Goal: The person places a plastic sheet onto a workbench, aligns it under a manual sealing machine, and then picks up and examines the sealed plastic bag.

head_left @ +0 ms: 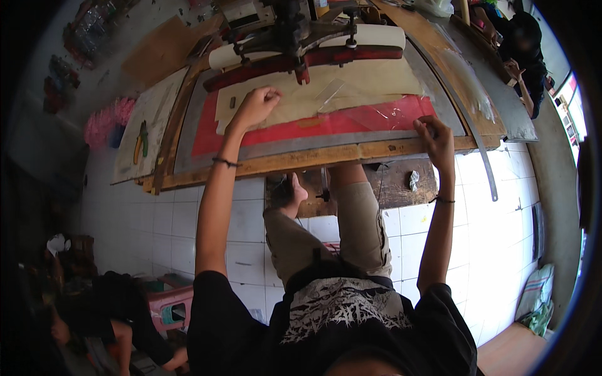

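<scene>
My left hand [254, 108] is over the left part of a tan sheet [276, 94], its fingers curled together; whatever they may hold is hidden. A small dark block [232, 102] lies just left of it. At the right end of the red sheet [332, 123], my right hand [437, 141] has thumb and forefinger pinched at the edge of a clear plastic sheet [387, 115]. That plastic is glossy and lies across the red sheet. Beyond my hands, the press's red bar [263, 73] stands above the tan sheet, with a small clear rectangular piece [330, 91] below it.
Green-and-yellow pliers [141, 143] lie on a pale board at left. A metal ruler [483, 150] overhangs the wooden table edge [301, 159] at right, near a stack of clear plastic [467, 81]. Other people sit at far right [523, 53] and lower left [119, 313].
</scene>
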`<state>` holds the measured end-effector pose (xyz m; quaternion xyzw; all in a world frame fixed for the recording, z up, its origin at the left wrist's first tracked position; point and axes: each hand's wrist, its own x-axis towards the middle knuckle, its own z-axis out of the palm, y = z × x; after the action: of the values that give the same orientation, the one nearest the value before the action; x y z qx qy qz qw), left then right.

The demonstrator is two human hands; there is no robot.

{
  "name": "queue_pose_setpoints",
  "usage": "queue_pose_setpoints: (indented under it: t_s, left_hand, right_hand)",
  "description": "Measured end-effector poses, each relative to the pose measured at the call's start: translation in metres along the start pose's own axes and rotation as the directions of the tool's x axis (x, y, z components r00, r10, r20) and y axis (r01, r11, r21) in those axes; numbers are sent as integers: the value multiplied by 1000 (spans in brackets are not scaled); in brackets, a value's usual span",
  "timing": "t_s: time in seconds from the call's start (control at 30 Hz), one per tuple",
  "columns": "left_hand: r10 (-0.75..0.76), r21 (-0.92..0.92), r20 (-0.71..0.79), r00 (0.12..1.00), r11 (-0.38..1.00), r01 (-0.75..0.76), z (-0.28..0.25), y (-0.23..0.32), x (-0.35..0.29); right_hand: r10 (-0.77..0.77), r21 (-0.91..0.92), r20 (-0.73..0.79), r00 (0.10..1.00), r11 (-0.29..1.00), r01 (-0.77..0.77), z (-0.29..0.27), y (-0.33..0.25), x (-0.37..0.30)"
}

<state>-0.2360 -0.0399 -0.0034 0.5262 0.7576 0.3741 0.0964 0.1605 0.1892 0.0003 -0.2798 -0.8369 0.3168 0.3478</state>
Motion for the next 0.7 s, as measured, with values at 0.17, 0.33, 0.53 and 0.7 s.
queue_pose_setpoints:
  t_s: [0.17,0.33,0.53,0.7]
  left_hand:
    - [22,163,-244,970,986,19,17,13,22]
    - [29,419,-272,962,903,91,33,11,40]
    - [-28,241,-401,916,961,135,42,-8,57]
    - [-194,108,-343,919,964,244,35,-18,67]
  right_hand:
    - [27,119,24,999,992,-29,-4,-2,0]
    - [-96,89,-78,992,991,103,0,6,3]
    - [-71,64,-75,995,995,76,-6,12,7]
    - [42,172,-61,997,985,-31,-11,3,6]
